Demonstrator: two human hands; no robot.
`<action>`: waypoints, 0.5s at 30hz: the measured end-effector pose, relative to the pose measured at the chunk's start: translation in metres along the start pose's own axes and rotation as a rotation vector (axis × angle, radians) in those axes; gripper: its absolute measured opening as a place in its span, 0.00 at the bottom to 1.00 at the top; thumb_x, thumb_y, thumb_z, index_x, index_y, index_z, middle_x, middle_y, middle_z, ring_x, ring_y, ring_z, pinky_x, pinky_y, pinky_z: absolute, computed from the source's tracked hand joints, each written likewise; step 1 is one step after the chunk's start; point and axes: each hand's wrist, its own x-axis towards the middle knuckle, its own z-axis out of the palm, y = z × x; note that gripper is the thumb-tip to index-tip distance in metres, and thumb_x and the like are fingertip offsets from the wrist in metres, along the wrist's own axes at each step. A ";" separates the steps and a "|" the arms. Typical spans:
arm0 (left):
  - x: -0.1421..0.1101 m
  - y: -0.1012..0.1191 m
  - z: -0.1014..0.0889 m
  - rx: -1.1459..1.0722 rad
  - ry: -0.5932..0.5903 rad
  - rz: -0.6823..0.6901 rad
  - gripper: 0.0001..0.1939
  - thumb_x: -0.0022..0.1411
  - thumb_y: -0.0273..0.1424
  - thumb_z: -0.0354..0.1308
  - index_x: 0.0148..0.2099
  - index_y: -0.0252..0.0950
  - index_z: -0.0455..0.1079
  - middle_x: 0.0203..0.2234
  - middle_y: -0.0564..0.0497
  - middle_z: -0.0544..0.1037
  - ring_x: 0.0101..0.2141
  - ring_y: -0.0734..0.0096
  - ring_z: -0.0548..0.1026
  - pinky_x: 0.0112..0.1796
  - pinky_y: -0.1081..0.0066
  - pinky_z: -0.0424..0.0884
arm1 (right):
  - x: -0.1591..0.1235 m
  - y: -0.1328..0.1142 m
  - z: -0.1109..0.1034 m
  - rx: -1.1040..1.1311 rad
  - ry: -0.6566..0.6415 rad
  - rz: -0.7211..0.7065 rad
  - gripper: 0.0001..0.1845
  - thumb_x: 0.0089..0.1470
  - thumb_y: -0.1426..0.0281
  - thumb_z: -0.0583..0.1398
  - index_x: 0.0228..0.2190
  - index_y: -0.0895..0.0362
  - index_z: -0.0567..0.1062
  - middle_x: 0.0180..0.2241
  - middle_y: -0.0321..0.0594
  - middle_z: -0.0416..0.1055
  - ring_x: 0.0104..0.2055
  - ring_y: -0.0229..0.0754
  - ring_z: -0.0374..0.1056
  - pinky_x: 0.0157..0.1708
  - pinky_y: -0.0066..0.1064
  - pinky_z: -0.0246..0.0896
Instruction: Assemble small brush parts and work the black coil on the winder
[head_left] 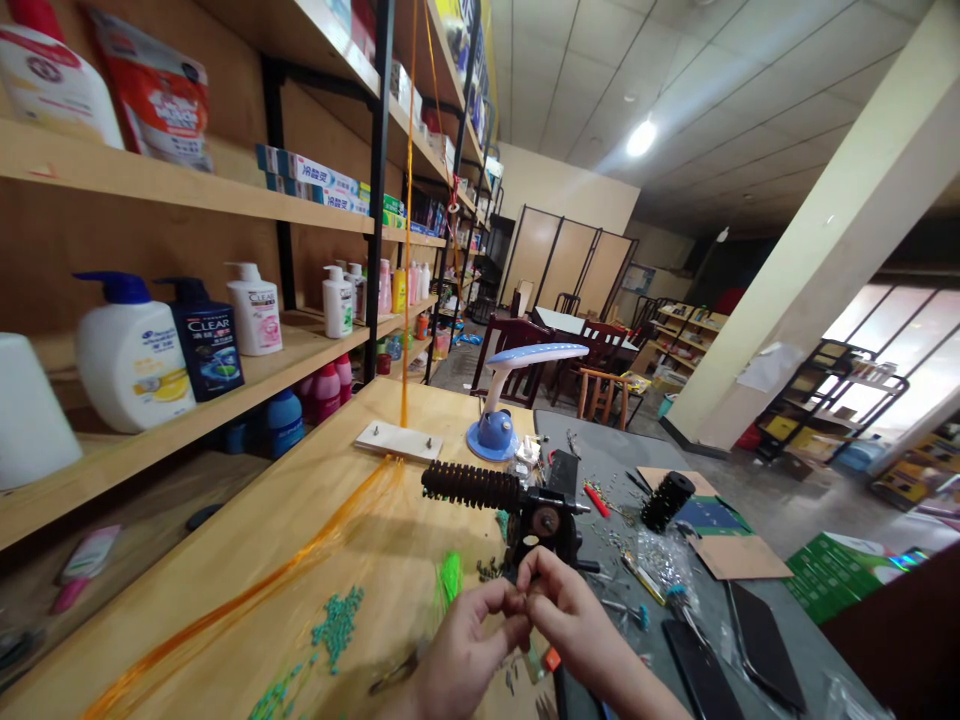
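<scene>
My left hand (474, 648) and my right hand (559, 605) meet fingertip to fingertip at the lower middle, both closed in a pinch. Whatever they hold is too small to make out. Just beyond them stands a black hand-cranked machine (546, 530) with a long ridged roller (469, 485) pointing left. A bright green bundle of strands (451, 577) lies to the left of my fingers, beside a few small dark pieces (491, 569). Farther left is a pile of turquoise beads (337, 625).
Orange threads (292, 565) run across the wooden table to a white bar (397, 440) and rise from there. A blue desk lamp (491, 437) stands behind the machine. On the grey mat lie a red tool (596, 500), another ridged roller (667, 500) and a black phone (763, 645). Shelves (315, 345) line the left.
</scene>
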 end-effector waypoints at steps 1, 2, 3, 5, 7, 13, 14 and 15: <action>0.000 -0.001 0.000 0.001 -0.012 -0.009 0.18 0.57 0.44 0.61 0.27 0.35 0.68 0.23 0.53 0.70 0.29 0.68 0.67 0.33 0.70 0.63 | 0.000 0.000 -0.001 -0.009 0.010 -0.010 0.07 0.36 0.72 0.52 0.25 0.53 0.63 0.18 0.25 0.58 0.19 0.33 0.55 0.20 0.25 0.50; 0.001 -0.004 0.000 0.008 -0.022 -0.016 0.18 0.57 0.44 0.61 0.27 0.35 0.68 0.23 0.53 0.70 0.29 0.68 0.67 0.34 0.69 0.63 | 0.000 -0.001 -0.002 -0.022 0.023 -0.021 0.08 0.36 0.72 0.52 0.25 0.53 0.63 0.17 0.25 0.57 0.19 0.33 0.54 0.20 0.25 0.48; 0.000 -0.007 0.000 0.014 -0.027 -0.025 0.18 0.57 0.44 0.61 0.26 0.35 0.68 0.23 0.53 0.71 0.29 0.68 0.67 0.34 0.69 0.63 | 0.000 -0.002 -0.003 -0.035 0.039 -0.033 0.08 0.36 0.73 0.52 0.25 0.53 0.62 0.17 0.25 0.56 0.19 0.32 0.52 0.20 0.24 0.46; -0.001 -0.017 -0.002 0.007 -0.018 -0.058 0.19 0.56 0.45 0.62 0.27 0.35 0.68 0.23 0.53 0.71 0.30 0.68 0.67 0.35 0.69 0.62 | 0.000 -0.003 -0.007 -0.063 0.074 -0.053 0.08 0.36 0.73 0.52 0.25 0.53 0.62 0.18 0.25 0.55 0.20 0.33 0.49 0.21 0.25 0.44; -0.004 -0.028 -0.004 -0.024 0.008 -0.107 0.20 0.54 0.48 0.64 0.28 0.35 0.70 0.24 0.53 0.71 0.31 0.67 0.67 0.36 0.70 0.62 | 0.000 -0.004 -0.010 -0.099 0.079 -0.060 0.08 0.36 0.73 0.52 0.25 0.54 0.63 0.20 0.25 0.53 0.22 0.33 0.47 0.22 0.25 0.42; -0.021 -0.056 -0.012 -0.007 0.025 -0.191 0.21 0.51 0.49 0.66 0.27 0.35 0.72 0.22 0.55 0.70 0.30 0.68 0.67 0.35 0.70 0.63 | -0.004 0.006 -0.010 -0.189 0.029 -0.054 0.09 0.38 0.74 0.52 0.28 0.54 0.63 0.20 0.25 0.51 0.22 0.34 0.45 0.22 0.26 0.41; -0.024 -0.059 -0.014 -0.022 0.027 -0.231 0.19 0.51 0.47 0.67 0.27 0.35 0.73 0.23 0.55 0.72 0.31 0.67 0.69 0.36 0.70 0.64 | -0.005 0.010 -0.010 -0.200 0.027 -0.072 0.08 0.39 0.74 0.52 0.28 0.55 0.63 0.21 0.26 0.53 0.23 0.34 0.47 0.23 0.26 0.42; -0.029 -0.061 -0.016 -0.049 0.036 -0.290 0.17 0.52 0.45 0.68 0.28 0.36 0.73 0.24 0.55 0.73 0.31 0.67 0.71 0.36 0.69 0.66 | -0.006 0.014 -0.011 -0.205 0.019 -0.090 0.08 0.40 0.73 0.52 0.28 0.55 0.64 0.22 0.27 0.54 0.24 0.35 0.48 0.24 0.27 0.44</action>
